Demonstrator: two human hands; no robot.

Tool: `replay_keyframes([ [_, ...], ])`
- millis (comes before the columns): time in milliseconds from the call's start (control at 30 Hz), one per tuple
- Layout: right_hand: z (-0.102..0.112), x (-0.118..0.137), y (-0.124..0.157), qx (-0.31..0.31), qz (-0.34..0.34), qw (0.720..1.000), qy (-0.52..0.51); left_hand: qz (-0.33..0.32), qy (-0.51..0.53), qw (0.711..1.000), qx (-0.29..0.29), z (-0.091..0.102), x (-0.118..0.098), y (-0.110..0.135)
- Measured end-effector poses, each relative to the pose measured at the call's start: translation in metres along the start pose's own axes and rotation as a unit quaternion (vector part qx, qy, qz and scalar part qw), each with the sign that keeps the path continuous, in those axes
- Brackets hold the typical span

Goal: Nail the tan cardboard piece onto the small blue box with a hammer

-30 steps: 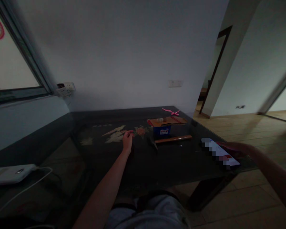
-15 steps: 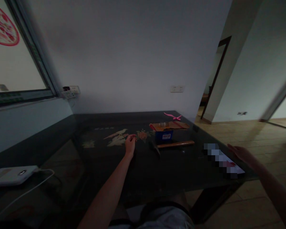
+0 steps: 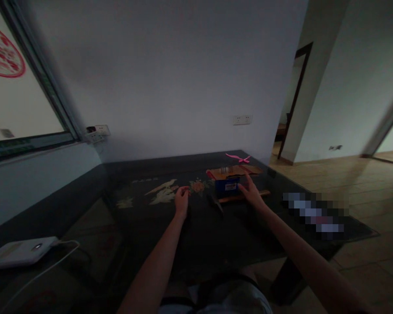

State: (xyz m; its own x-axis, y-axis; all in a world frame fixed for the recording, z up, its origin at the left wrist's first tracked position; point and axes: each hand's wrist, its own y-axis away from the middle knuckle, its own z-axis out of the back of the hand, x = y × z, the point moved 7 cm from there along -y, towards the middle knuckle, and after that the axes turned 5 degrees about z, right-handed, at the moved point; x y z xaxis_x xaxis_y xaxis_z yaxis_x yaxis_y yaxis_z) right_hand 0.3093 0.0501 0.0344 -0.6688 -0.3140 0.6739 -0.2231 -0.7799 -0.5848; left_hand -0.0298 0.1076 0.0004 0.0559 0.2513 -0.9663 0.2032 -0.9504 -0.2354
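My left hand [image 3: 182, 201] is closed just above the dark tabletop, fingertips drawn together beside the printed flower. Whatever it may pinch is too small to make out. With thumb and fingers spread, my right hand [image 3: 253, 195] hovers at the right side of a blue box [image 3: 223, 187], above the wooden handle of a hammer [image 3: 217, 204]. The hammer lies in front of the box, its head toward the left and part of its handle hidden by that hand. On top of the box rests a torn piece of brown cardboard [image 3: 249, 169], with several nails [image 3: 227, 170] on it.
The dark table [image 3: 144, 244] stands against a wall. A pink ribbon-like thing [image 3: 243, 160] lies at its far right corner. A blurred-out flat item [image 3: 311, 213] is near the right edge. At left sits a white power bank [image 3: 22, 253] with a white cable [image 3: 52, 261].
My right hand has moved left from the table's right edge, by the blurred item, to the blue box and hammer handle. My left hand stays nearly in place, still closed. The view has shifted slightly.
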Motion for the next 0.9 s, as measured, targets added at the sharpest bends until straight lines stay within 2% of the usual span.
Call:
replay_keyframes([
  [233,-0.02,0.006,-0.026,-0.024,-0.004,1.0,-0.015,0.007,0.005,1.0,-0.004,-0.002,0.002,-0.001],
  [500,-0.029,-0.011,-0.038,-0.039,-0.03,0.999,-0.012,0.002,0.002,1.0,-0.002,-0.004,0.002,-0.001],
  [700,-0.038,-0.016,-0.045,-0.027,-0.037,0.999,-0.01,0.004,0.006,1.0,-0.003,-0.004,0.001,0.0],
  [900,-0.058,-0.002,-0.047,-0.001,-0.024,1.0,-0.018,0.008,0.001,1.0,-0.003,-0.003,-0.002,0.0],
])
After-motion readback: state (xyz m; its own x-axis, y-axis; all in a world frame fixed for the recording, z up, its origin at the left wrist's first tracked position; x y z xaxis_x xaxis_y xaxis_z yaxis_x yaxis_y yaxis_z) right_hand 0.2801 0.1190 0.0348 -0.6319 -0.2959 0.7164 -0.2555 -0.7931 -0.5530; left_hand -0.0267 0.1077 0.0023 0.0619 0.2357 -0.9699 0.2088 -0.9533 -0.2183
